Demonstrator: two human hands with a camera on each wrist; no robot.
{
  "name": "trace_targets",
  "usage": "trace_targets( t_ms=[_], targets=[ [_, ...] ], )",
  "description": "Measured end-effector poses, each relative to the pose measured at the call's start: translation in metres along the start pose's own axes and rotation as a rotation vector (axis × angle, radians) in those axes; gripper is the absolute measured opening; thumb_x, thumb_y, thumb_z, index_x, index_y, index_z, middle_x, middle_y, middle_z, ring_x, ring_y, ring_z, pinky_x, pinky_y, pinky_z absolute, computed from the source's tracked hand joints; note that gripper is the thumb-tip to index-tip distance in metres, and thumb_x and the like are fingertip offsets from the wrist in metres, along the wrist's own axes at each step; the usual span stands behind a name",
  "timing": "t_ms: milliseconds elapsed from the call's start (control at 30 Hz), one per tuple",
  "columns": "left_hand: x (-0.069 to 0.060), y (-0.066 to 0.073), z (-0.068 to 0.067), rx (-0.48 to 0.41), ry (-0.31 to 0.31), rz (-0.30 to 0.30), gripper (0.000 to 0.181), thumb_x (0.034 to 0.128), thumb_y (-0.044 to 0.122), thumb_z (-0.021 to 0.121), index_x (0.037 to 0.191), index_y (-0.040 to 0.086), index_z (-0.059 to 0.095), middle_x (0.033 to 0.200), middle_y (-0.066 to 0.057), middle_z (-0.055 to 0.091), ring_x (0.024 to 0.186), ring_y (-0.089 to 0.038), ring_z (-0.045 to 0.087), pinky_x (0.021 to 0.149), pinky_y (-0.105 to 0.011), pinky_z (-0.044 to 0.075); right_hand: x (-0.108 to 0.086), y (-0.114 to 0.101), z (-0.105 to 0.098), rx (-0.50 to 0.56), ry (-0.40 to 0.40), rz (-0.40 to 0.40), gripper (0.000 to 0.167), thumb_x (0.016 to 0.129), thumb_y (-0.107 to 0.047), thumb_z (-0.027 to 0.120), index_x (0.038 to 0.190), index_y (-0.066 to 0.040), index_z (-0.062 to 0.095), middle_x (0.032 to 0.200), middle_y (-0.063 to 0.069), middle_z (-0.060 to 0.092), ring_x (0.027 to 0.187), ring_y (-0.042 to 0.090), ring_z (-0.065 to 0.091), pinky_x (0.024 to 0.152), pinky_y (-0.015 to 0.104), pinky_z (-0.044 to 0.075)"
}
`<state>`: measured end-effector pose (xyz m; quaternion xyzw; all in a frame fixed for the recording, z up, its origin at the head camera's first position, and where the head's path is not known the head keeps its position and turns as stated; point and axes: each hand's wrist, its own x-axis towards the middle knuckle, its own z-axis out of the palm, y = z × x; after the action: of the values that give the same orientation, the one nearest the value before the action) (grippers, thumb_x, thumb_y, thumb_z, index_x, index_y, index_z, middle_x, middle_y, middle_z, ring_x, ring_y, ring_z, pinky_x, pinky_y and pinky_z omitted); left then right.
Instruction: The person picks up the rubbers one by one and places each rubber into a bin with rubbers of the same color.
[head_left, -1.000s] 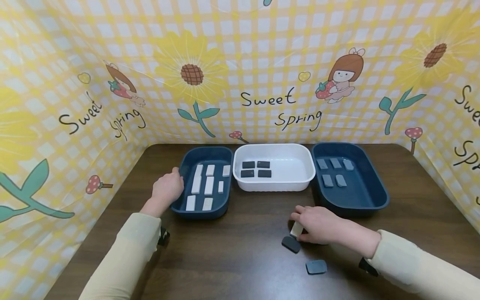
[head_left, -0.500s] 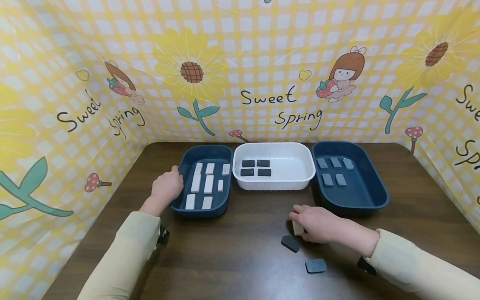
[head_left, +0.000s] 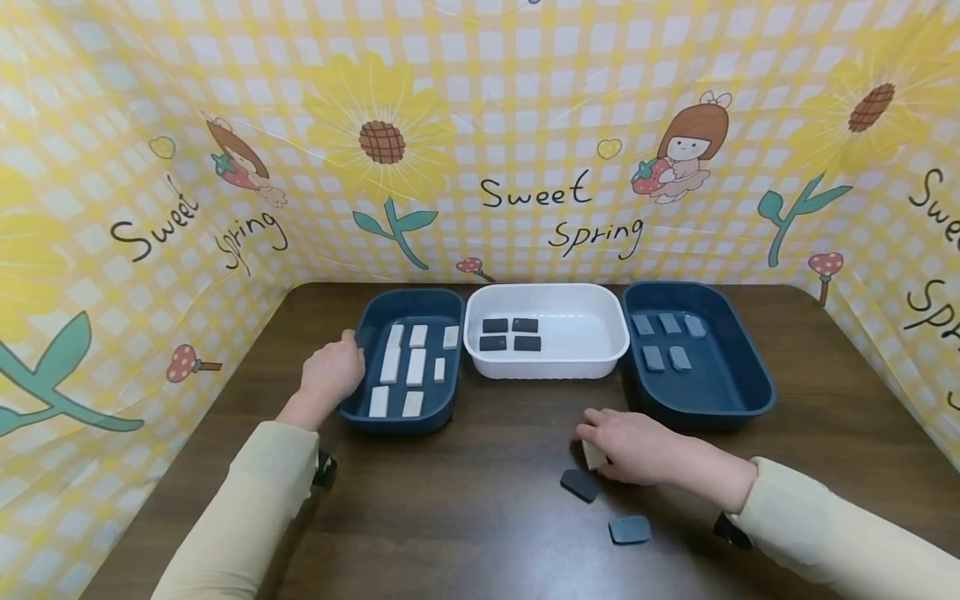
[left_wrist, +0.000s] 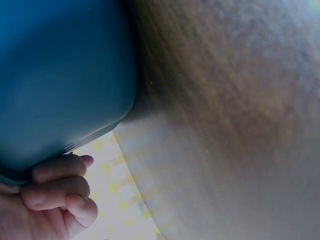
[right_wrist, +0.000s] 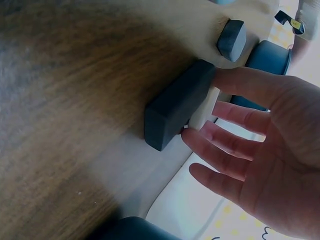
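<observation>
My left hand (head_left: 332, 371) grips the left rim of the left blue tub (head_left: 447, 409), fingers curled under its edge in the left wrist view. That tub holds several white blocks (head_left: 416, 367) lying flat. My right hand (head_left: 632, 447) pinches a cream block (head_left: 594, 455) at the table, partly covered by its fingers. Nearer the front lie a black block (head_left: 579, 485) with a rounded side and a blue-grey block (head_left: 629, 529). In the right wrist view a dark block (right_wrist: 177, 107) sits close before the cream block, by the thumb tip; I cannot tell whether they touch.
A white tub (head_left: 547, 369) with several black blocks (head_left: 495, 342) stands at the back middle. On its right, another blue tub (head_left: 738, 392) holds several blue-grey blocks (head_left: 654, 358). Brown tabletop (head_left: 480, 467) spreads in front, and a yellow checked cloth (head_left: 525, 108) hangs behind.
The right hand has shifted slightly left and away from the front, and the cream block has parted from the black block. The left hand keeps its hold on the tub.
</observation>
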<state>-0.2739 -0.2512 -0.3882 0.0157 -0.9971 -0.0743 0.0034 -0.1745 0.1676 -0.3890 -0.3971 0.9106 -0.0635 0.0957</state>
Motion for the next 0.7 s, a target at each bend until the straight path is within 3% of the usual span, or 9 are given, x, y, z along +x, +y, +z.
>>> trace_targets(
  t_ms=[367,700],
  targets=[
    [0.002,-0.001,0.001,-0.006,0.012,0.005,0.047,0.1017,0.018,0.044,0.135,-0.016,0.039,0.102,-0.035,0.061,0.083,-0.044,0.063,0.071,-0.055,0.052,0.017,-0.002,-0.023,-0.027,0.090,-0.003,0.038,0.079,-0.017,0.081,0.110,-0.005,0.064,0.092,0.003,0.056,0.077,0.014,0.057,0.069,0.030,0.054],
    [0.001,-0.002,0.003,-0.013,0.006,0.001,0.048,0.1019,0.018,0.042,0.136,-0.015,0.038,0.105,-0.035,0.060,0.084,-0.044,0.063,0.072,-0.056,0.051,0.057,-0.031,-0.046,0.000,0.075,-0.012,0.042,0.083,-0.019,0.078,0.120,-0.008,0.062,0.105,0.005,0.058,0.086,0.016,0.057,0.080,0.032,0.053]
  ],
)
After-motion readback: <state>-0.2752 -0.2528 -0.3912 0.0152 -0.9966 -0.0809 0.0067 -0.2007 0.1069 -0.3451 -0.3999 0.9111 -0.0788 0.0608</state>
